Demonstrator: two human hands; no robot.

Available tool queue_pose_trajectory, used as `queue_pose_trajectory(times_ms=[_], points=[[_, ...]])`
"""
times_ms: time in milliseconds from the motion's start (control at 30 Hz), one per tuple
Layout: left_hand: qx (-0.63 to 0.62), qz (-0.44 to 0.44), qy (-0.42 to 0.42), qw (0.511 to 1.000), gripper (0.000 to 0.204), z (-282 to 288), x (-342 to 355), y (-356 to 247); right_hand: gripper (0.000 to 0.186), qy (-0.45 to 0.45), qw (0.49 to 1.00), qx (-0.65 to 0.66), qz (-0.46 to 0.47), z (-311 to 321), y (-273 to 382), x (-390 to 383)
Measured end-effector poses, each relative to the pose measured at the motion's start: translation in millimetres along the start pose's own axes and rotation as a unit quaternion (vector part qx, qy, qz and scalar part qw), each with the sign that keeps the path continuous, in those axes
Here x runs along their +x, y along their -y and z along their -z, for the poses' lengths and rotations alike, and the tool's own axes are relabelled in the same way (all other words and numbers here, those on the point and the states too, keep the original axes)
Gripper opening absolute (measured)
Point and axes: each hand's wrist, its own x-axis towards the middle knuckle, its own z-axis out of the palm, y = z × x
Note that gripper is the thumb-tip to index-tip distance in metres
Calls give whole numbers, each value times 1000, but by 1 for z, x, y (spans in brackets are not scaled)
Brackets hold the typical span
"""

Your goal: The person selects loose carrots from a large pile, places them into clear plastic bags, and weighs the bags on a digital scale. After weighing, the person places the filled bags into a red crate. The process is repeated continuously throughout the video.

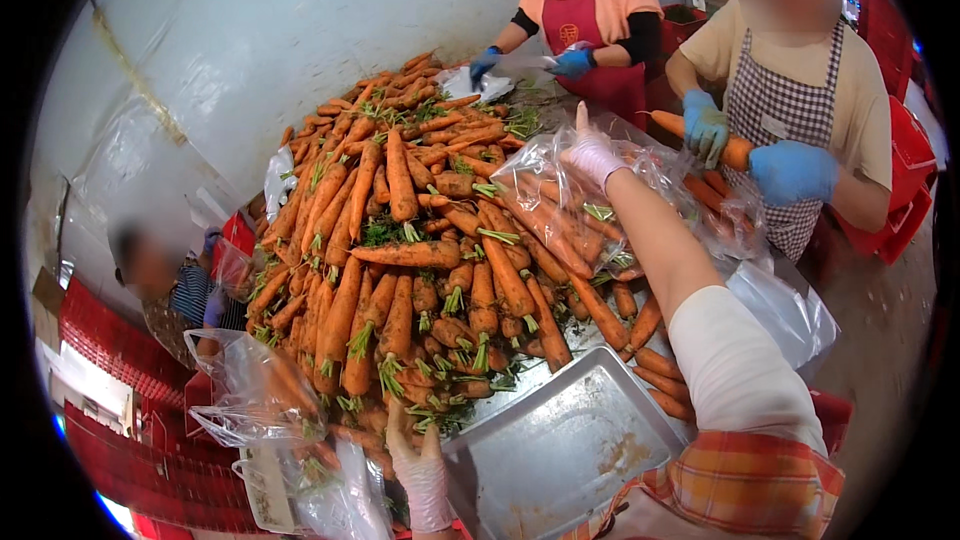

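Note:
A heap of soil-streaked carrots (pixel 400 175) with short green stems lies before me. My right hand (pixel 594 152), in a thin pale pink glove, reaches across to the far right side. One finger points up and away, and the others are partly hidden. Beside and below it lies a clear plastic bag (pixel 540 175) with carrots under the film. My left hand (pixel 420 475), gloved the same way, is low at the heap's near edge with its fingers apart, close to the stem ends. It holds nothing that I can see. A shallow metal tray (pixel 565 460) sits between my arms.
Across the heap, a person in a red apron (pixel 590 15) handles plastic film. A person in a checked apron (pixel 780 100) at right holds a large carrot (pixel 737 152). Another person (pixel 190 285) works at left. Plastic bags (pixel 260 390) lie near left; red crates (pixel 905 175) stand right.

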Motion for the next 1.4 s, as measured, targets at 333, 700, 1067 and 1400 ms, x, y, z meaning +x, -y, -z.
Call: queue_pose_trajectory(times_ms=[333,700,1067,1400], points=[[-13,-71,18,997,55,-10,4,-37,6,245,800,521,169,43,87,-63],[154,-346,-20,925,48,-66,-23,-203,18,390,755,377,368,203,153,-256],[11,-145,128,981,23,24,-88,-174,33,339,813,393,264,210,88,-319],[-44,16,102,994,26,81,-174,-132,20,397,843,223,286,190,54,-388]])
